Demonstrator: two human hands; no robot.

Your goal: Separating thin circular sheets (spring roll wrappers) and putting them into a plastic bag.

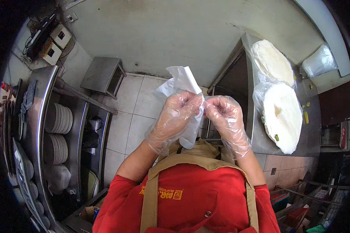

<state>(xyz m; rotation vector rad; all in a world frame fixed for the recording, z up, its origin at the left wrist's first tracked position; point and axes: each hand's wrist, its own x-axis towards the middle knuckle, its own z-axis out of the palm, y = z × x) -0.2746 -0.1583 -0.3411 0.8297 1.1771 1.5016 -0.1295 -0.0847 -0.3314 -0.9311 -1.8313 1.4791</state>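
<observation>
My left hand (pixel 179 112), in a clear plastic glove, pinches a thin white plastic bag (pixel 184 78) near its middle. Close beside it, my right hand (pixel 221 112), gloved the same way, has its fingertips together at the edge of the same bag. The bag's upper part stands up above my fingers and its lower part hangs between my wrists. To the right, two stacks of round white wrappers or flatbreads, a far one (pixel 272 62) and a near one (pixel 284 119), lie on clear plastic on a steel table. A small green piece (pixel 276 137) rests on the near stack.
Green scraps (pixel 306 116) lie on the steel table (pixel 310 139) at my right. A clear bag (pixel 319 61) is by the wall. At my left, a steel shelf unit holds stacked plates (pixel 59 118). A low steel table (pixel 100 72) stands by the wall ahead.
</observation>
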